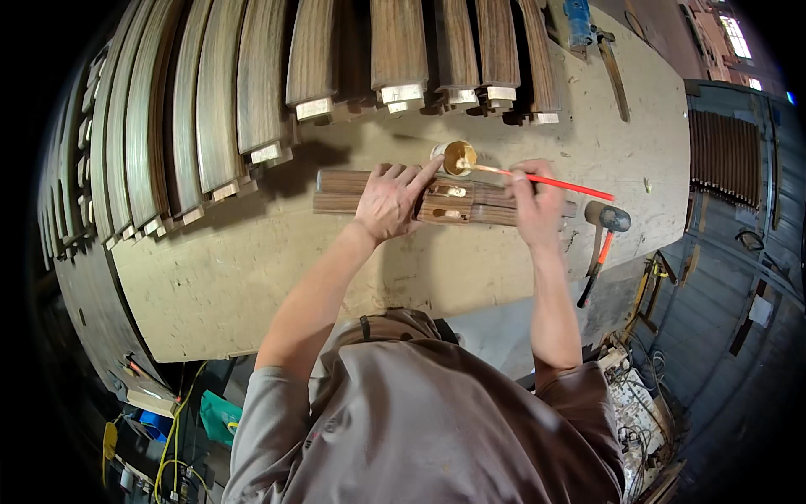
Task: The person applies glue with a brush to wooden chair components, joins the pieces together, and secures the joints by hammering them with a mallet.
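Two dark-grained wooden pieces [340,202] lie side by side across the bench, with slots cut into their faces and pale glue-like stuff in some of them. My left hand [388,202] spans both pieces, its fingers over the far edge and its thumb toward the near one. Its index finger reaches to the rim of a small white cup [458,158] holding pale, creamy stuff. Closed around a red-handled brush [562,182], my right hand [537,202] is slightly blurred above the right end of the wood. The brush's coated tip is at the cup's mouth.
Rows of curved wooden parts with pale tenon ends [399,42] line the far and left sides of the bench [227,294]. A mallet [606,220] with a red and black handle lies at the right. Beyond sit a hammer [614,76] and a blue tool [578,21].
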